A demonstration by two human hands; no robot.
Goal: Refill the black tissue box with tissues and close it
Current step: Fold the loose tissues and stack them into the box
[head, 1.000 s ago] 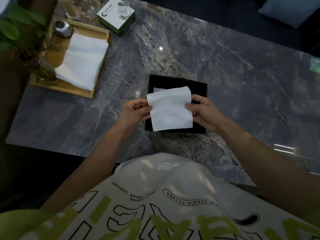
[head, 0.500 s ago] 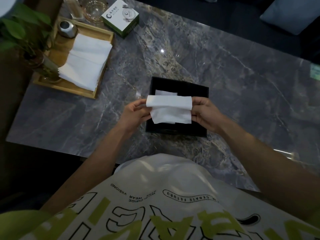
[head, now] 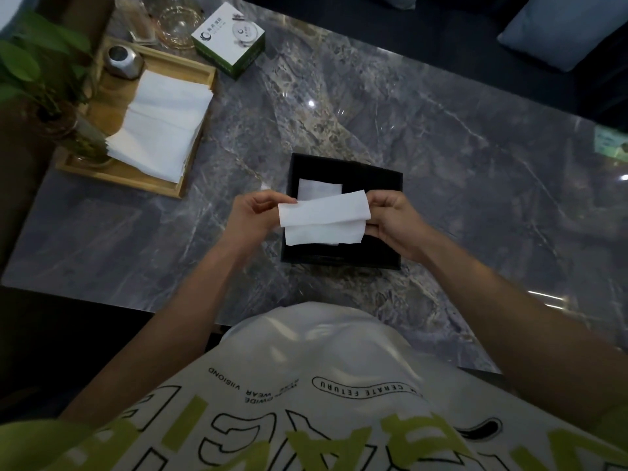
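The black tissue box (head: pixel 370 171) stands open on the marble table (head: pixel 441 158), its lid not in view. Inside it lies a small folded white tissue (head: pixel 319 189). Just above the box I hold another white tissue (head: pixel 324 217), folded over into a band. My left hand (head: pixel 253 215) pinches its left end and my right hand (head: pixel 390 219) pinches its right end. A stack of loose white tissues (head: pixel 159 125) rests on the wooden tray (head: pixel 119 173) at the far left.
On the tray stand a small metal jar (head: pixel 122 61) and a glass vase with a green plant (head: pixel 78 137). A white and green carton (head: pixel 228 39) and glassware (head: pixel 176 18) sit at the table's far edge. A blue cushion (head: pixel 564 25) lies beyond.
The tissue hung as a full sheet between my hands; I have folded it over into a narrower band. Both hands stayed above the box.
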